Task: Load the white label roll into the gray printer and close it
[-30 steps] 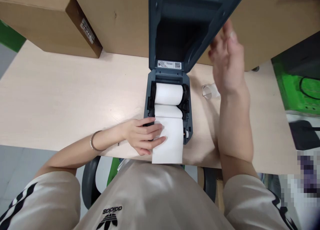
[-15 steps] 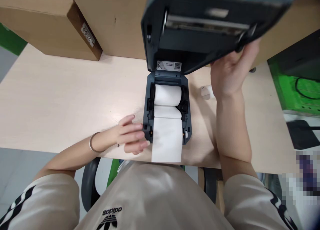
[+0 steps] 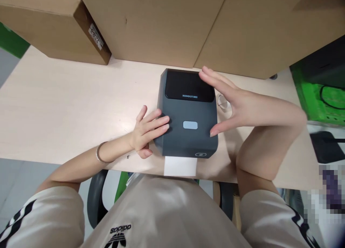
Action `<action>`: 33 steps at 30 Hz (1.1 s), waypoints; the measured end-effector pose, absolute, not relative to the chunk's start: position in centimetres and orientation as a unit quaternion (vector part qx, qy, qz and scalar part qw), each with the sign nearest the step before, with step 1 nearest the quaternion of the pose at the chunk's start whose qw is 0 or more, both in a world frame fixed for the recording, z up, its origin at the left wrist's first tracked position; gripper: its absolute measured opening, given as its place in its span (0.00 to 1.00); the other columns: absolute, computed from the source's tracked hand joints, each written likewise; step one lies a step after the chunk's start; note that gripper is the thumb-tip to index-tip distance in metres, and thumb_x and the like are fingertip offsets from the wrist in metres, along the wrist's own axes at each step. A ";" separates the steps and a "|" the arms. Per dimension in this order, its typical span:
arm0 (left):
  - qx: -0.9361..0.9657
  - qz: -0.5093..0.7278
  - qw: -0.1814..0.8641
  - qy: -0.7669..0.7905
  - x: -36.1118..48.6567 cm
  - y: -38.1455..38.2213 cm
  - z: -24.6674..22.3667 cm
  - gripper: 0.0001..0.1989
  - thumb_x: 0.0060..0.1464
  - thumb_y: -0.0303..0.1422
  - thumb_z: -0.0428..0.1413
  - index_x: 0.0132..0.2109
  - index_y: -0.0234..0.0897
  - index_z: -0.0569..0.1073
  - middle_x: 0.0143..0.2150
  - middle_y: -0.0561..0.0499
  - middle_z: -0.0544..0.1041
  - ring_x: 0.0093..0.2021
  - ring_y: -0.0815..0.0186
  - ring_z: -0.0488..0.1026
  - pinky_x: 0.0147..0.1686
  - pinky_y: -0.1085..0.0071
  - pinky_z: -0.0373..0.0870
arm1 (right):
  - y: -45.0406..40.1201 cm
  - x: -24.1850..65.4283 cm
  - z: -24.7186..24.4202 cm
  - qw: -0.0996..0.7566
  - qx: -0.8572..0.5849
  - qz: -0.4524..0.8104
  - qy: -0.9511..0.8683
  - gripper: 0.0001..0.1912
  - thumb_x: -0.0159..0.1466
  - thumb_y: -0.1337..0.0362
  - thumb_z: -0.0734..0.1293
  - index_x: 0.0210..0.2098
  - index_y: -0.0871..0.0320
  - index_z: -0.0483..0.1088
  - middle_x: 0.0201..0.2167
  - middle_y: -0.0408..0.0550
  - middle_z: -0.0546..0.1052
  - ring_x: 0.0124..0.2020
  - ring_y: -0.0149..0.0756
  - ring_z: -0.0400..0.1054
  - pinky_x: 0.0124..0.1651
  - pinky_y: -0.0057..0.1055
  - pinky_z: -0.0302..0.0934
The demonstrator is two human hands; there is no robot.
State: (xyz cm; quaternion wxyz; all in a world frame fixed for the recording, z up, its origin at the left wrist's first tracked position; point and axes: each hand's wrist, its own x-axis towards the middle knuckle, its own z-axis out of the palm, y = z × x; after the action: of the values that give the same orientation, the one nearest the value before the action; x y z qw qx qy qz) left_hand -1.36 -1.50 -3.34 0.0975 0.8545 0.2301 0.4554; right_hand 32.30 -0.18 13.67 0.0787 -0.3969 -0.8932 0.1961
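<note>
Head view, printer: a boxy, slate-blue plastic label printer (image 3: 187, 113) sits on the pale wood-look worktop (image 3: 81, 108), near its front edge, between the two hands, its lid down.
Pointing: the front, where the paper comes out, faces the person; the glossy black panel (image 3: 185, 86) lies at the far end, toward the cardboard.
Long axis: roughly front to back, from the person toward the cardboard, lying level along the worktop.
Lid face: a light-blue rounded rectangular button or inlay (image 3: 190, 125) sits crosswise near the middle.
Paper: a flat white strip (image 3: 180, 166) sticks out beneath the front edge toward the person.
Left hand: the left hand (image 3: 141, 133) is palm down, fingertips on the lid's left side; its grip is loosely spread, pinching nothing, thumb beside the body.
Right hand: the right hand (image 3: 239, 103) reaches over from the right; its grip is spread wide, fingers at the black panel's right corner, thumb tip at the lid's right edge. Contact of the fingers is hard to tell.
Beside it: a small pale hollow cylinder (image 3: 221, 100), partly hidden by the right hand.
Behind: tall brown cardboard (image 3: 151, 28).
</note>
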 end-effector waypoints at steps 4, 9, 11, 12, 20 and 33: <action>0.868 0.468 0.035 0.165 -1.3 -1.3 -2.0 0.39 0.62 0.64 0.28 0.55 0.59 0.78 0.45 0.53 0.84 0.60 0.53 0.79 0.71 0.43 0.64 | -0.4 31.9 13.0 0.085 -0.396 0.185 -0.895 0.68 0.54 0.32 0.75 0.80 0.46 0.38 0.81 0.54 0.42 0.80 0.67 0.40 0.74 0.65 0.54; 0.850 0.517 -0.021 0.103 -0.3 -1.1 -0.2 0.31 0.67 0.56 0.33 0.51 0.54 0.79 0.46 0.53 0.84 0.58 0.57 0.81 0.61 0.50 0.77 | -0.6 31.6 12.2 0.104 -0.391 0.152 -0.902 0.68 0.52 0.30 0.75 0.80 0.48 0.44 0.79 0.58 0.47 0.78 0.69 0.44 0.72 0.68 0.55; 0.832 0.549 -0.040 0.069 0.2 -1.1 0.4 0.26 0.67 0.52 0.37 0.50 0.52 0.78 0.47 0.53 0.84 0.57 0.58 0.81 0.60 0.52 0.79 | -0.6 31.5 12.1 0.090 -0.390 0.150 -0.904 0.68 0.51 0.30 0.76 0.80 0.48 0.45 0.79 0.58 0.47 0.78 0.69 0.44 0.72 0.69 0.54; 0.829 0.555 -0.043 0.061 0.4 -1.1 0.6 0.25 0.67 0.51 0.39 0.50 0.52 0.78 0.47 0.52 0.84 0.57 0.58 0.81 0.60 0.52 0.79 | -0.7 31.4 12.1 0.085 -0.391 0.151 -0.904 0.68 0.51 0.31 0.76 0.80 0.48 0.44 0.79 0.58 0.47 0.78 0.69 0.44 0.72 0.69 0.54; 0.840 0.530 -0.075 0.087 -0.1 -1.0 -0.8 0.28 0.64 0.60 0.40 0.53 0.55 0.76 0.46 0.52 0.82 0.50 0.56 0.82 0.58 0.48 0.79 | -1.2 31.3 12.4 0.082 -0.399 0.148 -0.901 0.64 0.54 0.38 0.78 0.79 0.46 0.46 0.80 0.57 0.42 0.80 0.67 0.40 0.73 0.69 0.52; 0.843 0.529 -0.026 0.091 -0.2 -0.9 -0.6 0.30 0.57 0.64 0.50 0.56 0.53 0.74 0.53 0.51 0.82 0.59 0.54 0.79 0.69 0.46 0.69 | -8.5 25.2 13.9 0.021 -0.335 0.057 -0.940 0.55 0.50 0.62 0.82 0.73 0.61 0.61 0.76 0.65 0.55 0.77 0.64 0.51 0.77 0.67 0.48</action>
State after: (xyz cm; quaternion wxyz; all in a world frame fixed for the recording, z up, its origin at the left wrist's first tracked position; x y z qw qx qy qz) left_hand -0.23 -0.93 -0.56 -0.0259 0.8433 0.0908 0.5291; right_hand 25.19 -8.46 13.94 0.0205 -0.3354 -0.9401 0.0568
